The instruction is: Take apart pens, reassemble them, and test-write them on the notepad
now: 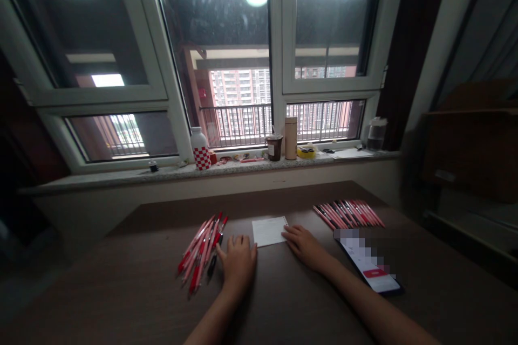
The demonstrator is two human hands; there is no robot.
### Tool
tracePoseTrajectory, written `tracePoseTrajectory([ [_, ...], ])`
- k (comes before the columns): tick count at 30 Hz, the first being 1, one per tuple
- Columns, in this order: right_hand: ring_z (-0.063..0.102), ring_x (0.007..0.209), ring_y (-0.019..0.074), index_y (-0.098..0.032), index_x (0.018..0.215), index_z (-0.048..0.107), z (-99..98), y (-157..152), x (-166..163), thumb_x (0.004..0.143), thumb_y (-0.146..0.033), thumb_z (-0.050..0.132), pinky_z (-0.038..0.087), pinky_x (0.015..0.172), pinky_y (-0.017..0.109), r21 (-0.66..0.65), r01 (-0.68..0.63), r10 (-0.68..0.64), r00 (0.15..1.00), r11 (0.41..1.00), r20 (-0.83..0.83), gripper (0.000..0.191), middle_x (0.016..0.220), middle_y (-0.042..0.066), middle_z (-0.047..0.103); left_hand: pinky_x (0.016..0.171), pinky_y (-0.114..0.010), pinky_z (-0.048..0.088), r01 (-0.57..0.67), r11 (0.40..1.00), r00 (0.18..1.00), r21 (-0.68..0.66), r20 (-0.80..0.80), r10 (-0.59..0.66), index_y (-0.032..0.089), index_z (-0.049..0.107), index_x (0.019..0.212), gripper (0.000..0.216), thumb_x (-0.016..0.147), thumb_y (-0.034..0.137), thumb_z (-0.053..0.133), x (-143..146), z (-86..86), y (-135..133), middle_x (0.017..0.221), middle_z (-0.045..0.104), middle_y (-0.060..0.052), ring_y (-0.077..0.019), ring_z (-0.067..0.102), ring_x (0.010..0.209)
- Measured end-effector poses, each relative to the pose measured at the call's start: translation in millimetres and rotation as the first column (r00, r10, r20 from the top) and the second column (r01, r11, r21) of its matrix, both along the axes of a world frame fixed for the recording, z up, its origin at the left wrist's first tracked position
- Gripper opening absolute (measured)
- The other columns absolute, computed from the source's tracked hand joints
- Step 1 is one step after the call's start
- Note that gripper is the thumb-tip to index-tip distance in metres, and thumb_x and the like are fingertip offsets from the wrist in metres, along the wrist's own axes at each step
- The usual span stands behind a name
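Your bare forearms (pixel 216 310) lie nearest: L hand (pixel 238 261) loosely spread, nothing visibly gripped, beside messy pile of slim red, pink & black pens (pixel 201 256); R hand (pixel 302 246) on R edge of small white rectangular paper sheet (pixel 267 230), prob. steadying it, can't tell if pinching. Sheet's btwn hands on dark-brown surface (pixel 121 259), long axis apparently L–R; pens point away, far ends leaning R.

Brown table (pixel 279 296) bearing pens (pixel 201 252), paper (pixel 267 230), phone (pixel 367 264)

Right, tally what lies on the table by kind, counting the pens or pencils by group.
Pen or pencil groups: 2, left group and right group
White paper: 1
Phone: 1
Total: 4
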State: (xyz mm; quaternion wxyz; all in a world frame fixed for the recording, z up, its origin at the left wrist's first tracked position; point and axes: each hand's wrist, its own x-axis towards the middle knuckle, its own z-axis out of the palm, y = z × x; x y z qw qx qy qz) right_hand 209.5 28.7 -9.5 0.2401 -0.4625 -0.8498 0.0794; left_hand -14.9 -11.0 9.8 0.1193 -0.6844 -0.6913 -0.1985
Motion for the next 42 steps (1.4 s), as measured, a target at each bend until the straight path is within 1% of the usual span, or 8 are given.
tracePoseTrajectory([
  [4,0.043,0.125,0.0227,-0.021,0.128,0.055,-2.4,0.3,0.4,0.092,-0.027,0.041,0.033,0.107,0.039,-0.008,-0.005,0.005,1.000,1.000,-0.006,0.039,0.139,0.008,0.049,0.100,-0.068,0.018,-0.035,0.999,0.999,-0.025,0.022,0.035,0.023,0.064,0.107,0.033,0.088,0.037,0.042,-3.4,-1.2,0.4,0.120,0.062,-0.010,-0.0329,0.045,0.119],
  [11,0.041,0.127,0.0234,-0.020,0.133,0.050,-5.6,3.0,0.9,0.091,-0.026,0.042,0.032,0.108,0.041,-0.016,0.006,-0.007,1.000,1.000,-0.019,0.043,0.143,0.009,0.044,0.100,-0.057,0.025,-0.042,0.999,0.999,0.002,0.003,0.042,0.021,0.065,0.107,0.035,0.088,0.037,0.041,-5.7,-2.8,2.6,0.120,0.061,-0.011,-0.0305,0.046,0.118],
  [15,0.042,0.127,0.0231,-0.019,0.132,0.051,-6.4,3.5,1.8,0.090,-0.026,0.043,0.032,0.108,0.040,-0.025,0.006,-0.007,1.000,1.000,-0.025,0.043,0.142,0.011,0.045,0.098,-0.053,0.028,-0.110,0.994,0.994,0.024,-0.020,0.111,0.020,0.065,0.109,0.037,0.087,0.040,0.043,-7.6,-3.4,4.1,0.126,0.057,-0.013,-0.0330,0.043,0.120],
  [21,0.043,0.125,0.0231,-0.018,0.127,0.056,-5.2,2.4,2.3,0.090,-0.025,0.044,0.033,0.107,0.039,-0.016,0.011,-0.011,1.000,1.000,-0.015,0.039,0.137,0.012,0.050,0.094,-0.047,0.033,-0.164,0.986,0.986,-0.024,-0.030,0.163,0.021,0.063,0.114,0.041,0.087,0.043,0.042,-8.3,-5.1,5.8,0.131,0.052,-0.016,-0.0333,0.043,0.120],
  [26,0.044,0.124,0.0229,-0.018,0.126,0.057,-4.4,1.4,2.8,0.090,-0.025,0.043,0.033,0.107,0.038,-0.013,0.006,-0.006,1.000,1.000,-0.019,0.039,0.135,0.012,0.051,0.095,-0.048,0.031,-0.166,0.986,0.985,0.000,-0.042,0.166,0.021,0.063,0.113,0.039,0.087,0.041,0.043,-9.4,-5.7,6.2,0.133,0.049,-0.015,-0.0342,0.038,0.123],
  [31,0.043,0.125,0.0226,-0.018,0.126,0.056,-4.2,1.6,2.9,0.091,-0.026,0.042,0.032,0.107,0.038,-0.026,0.015,-0.015,1.000,1.000,-0.015,0.039,0.135,0.011,0.050,0.095,-0.049,0.032,-0.184,0.983,0.983,-0.026,-0.023,0.184,0.020,0.063,0.113,0.040,0.085,0.043,0.046,-12.7,-7.5,8.9,0.132,0.050,-0.017,-0.0349,0.040,0.122],
  [39,0.043,0.125,0.0233,-0.020,0.126,0.056,-3.8,1.6,2.9,0.091,-0.027,0.042,0.033,0.107,0.040,-0.038,0.005,-0.006,1.000,0.999,-0.024,0.039,0.137,0.010,0.050,0.099,-0.037,0.035,-0.072,0.997,0.997,-0.033,0.039,0.073,0.015,0.059,0.119,0.038,0.087,0.026,0.041,-15.4,-8.3,14.3,0.129,0.052,-0.014,-0.0260,0.044,0.121],
  [42,0.043,0.125,0.0236,-0.020,0.126,0.056,-2.6,0.4,3.1,0.090,-0.025,0.042,0.033,0.107,0.040,-0.041,0.006,-0.007,1.000,0.999,-0.027,0.039,0.136,0.010,0.050,0.094,-0.036,0.038,-0.076,0.995,0.996,-0.063,0.041,0.078,0.014,0.057,0.121,0.039,0.087,0.018,0.038,-14.3,-6.2,12.0,0.125,0.055,-0.014,-0.0242,0.049,0.114],
])
